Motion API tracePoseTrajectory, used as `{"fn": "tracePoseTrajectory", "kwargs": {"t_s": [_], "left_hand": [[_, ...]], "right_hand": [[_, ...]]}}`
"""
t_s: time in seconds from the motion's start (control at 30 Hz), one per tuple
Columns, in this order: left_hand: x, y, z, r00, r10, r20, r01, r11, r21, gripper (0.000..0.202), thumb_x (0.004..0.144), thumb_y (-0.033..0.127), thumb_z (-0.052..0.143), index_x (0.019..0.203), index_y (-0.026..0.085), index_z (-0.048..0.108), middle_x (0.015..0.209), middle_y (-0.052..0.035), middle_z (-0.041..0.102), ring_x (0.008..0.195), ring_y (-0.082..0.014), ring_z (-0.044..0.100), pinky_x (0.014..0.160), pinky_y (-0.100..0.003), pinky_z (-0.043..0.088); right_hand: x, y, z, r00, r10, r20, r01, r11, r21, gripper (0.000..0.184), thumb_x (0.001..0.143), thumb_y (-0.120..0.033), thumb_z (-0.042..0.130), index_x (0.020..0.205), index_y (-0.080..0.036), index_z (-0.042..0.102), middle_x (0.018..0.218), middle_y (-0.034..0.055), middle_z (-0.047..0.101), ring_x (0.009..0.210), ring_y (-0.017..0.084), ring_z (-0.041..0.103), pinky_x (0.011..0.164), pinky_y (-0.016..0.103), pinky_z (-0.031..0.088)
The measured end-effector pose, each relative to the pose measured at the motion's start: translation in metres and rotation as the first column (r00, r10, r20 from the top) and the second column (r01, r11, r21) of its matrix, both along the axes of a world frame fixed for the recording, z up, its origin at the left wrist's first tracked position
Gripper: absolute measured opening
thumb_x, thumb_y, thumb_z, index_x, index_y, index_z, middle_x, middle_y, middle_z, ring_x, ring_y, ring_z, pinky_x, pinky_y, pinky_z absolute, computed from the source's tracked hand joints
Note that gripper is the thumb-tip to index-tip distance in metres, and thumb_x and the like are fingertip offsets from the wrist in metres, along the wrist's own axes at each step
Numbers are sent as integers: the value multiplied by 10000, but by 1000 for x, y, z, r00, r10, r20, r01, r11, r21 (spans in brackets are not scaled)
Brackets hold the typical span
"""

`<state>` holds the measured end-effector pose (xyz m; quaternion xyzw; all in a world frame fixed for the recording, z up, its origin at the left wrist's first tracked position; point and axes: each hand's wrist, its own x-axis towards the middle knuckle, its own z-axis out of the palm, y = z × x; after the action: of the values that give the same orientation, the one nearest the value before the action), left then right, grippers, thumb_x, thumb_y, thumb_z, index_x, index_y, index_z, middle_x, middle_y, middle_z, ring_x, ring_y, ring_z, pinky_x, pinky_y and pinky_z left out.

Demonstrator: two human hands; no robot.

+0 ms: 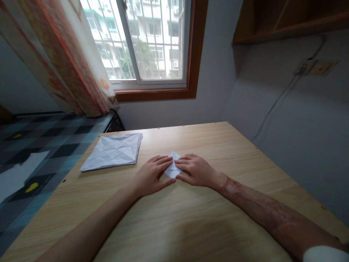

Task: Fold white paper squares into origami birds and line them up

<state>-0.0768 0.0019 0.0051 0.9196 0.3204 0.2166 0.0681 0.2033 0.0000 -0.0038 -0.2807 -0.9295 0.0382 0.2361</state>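
A small piece of folded white paper (171, 173) lies on the wooden table in front of me, diamond-shaped, with a crease down its middle. My left hand (154, 173) holds its left side, fingers on top and the thumb at the near corner. From the right, my right hand (195, 170) grips the other side, its fingertips on the paper's face and its thumb by the same corner. The two hands almost meet over the paper. Fingers hide its left and right corners.
A stack of creased white paper sheets (113, 151) rests at the table's (191, 222) far left. Beyond the left edge is a bed with a checked cover (79, 122) and loose white paper (21, 174). A window, wall and hanging cable (275, 103) border the far and right sides.
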Motion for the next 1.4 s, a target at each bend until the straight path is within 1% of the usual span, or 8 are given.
{"fn": "tracePoseTrajectory", "kwargs": {"t_s": [0.1, 0.23, 0.5, 0.77, 0.87, 1.0, 1.2, 1.4], "left_hand": [[3, -3, 6, 999, 8, 40, -9, 1000, 22, 396, 987, 560, 768, 1260, 277, 817, 1299, -113, 812, 1182, -317, 766, 1086, -501, 600], [5, -5, 11, 998, 1, 62, -2, 1000, 12, 267, 1060, 493, 690, 1077, 262, 823, 1141, -82, 827, 1017, -257, 773, 941, -421, 623], [5, -3, 9, 995, -16, 95, 21, 998, -53, 268, 1082, 456, 648, 985, 257, 800, 1025, -68, 809, 953, -232, 751, 881, -367, 598], [5, 1, 3, 973, 132, 189, -70, 950, -305, 251, 1060, 445, 618, 1007, 219, 714, 781, 12, 638, 664, -153, 575, 608, -267, 453], [5, 2, 1, 969, 154, 193, -85, 942, -326, 217, 1061, 409, 606, 1071, 218, 709, 797, 13, 658, 673, -156, 583, 618, -268, 456], [7, 2, 0, 973, 138, 184, -91, 966, -243, 209, 1071, 354, 573, 1092, 215, 728, 1012, -49, 720, 731, -161, 650, 698, -298, 535], [9, 1, 2, 998, -19, 52, 21, 1000, -22, 284, 1096, 254, 530, 1169, 262, 804, 1212, -95, 786, 1109, -261, 736, 1008, -416, 589], [6, 2, 0, 995, -85, 45, 83, 996, 41, 254, 1103, 255, 580, 1217, 263, 807, 1257, -88, 797, 1133, -248, 755, 1035, -407, 610]], "right_hand": [[1, 1, -1, 1000, 17, -16, -16, 1000, 19, 328, 1125, -436, 585, 1253, -219, 795, 1333, 114, 811, 1239, 312, 726, 1139, 501, 524], [2, 1, -3, 999, 42, -14, -42, 997, 62, 324, 1096, -497, 630, 1133, -226, 804, 1178, 113, 825, 1101, 314, 730, 1047, 493, 548], [-4, 0, -8, 990, -76, -122, 70, 996, -57, 179, 1074, -265, 650, 905, -225, 695, 934, 76, 722, 935, 252, 664, 891, 391, 532], [-5, 5, -7, 977, -114, -179, 88, 985, -147, 212, 1067, -249, 681, 865, -216, 624, 925, 65, 684, 950, 248, 609, 890, 375, 496], [-5, 6, -10, 965, -152, -215, 109, 974, -200, 162, 1029, -228, 737, 902, -208, 637, 937, 58, 699, 954, 246, 615, 890, 372, 489], [-6, 8, -11, 936, -198, -291, 104, 946, -307, 125, 971, -158, 786, 977, -200, 669, 934, 32, 717, 939, 225, 639, 886, 356, 490], [-5, 9, -11, 955, -144, -258, 76, 964, -255, 86, 991, -143, 771, 955, -201, 720, 926, 33, 697, 958, 227, 631, 928, 363, 483], [-3, 8, -13, 954, -110, -280, 55, 979, -198, 87, 1019, -140, 741, 1022, -222, 712, 1140, 73, 735, 1114, 254, 652, 1035, 404, 510]]}}
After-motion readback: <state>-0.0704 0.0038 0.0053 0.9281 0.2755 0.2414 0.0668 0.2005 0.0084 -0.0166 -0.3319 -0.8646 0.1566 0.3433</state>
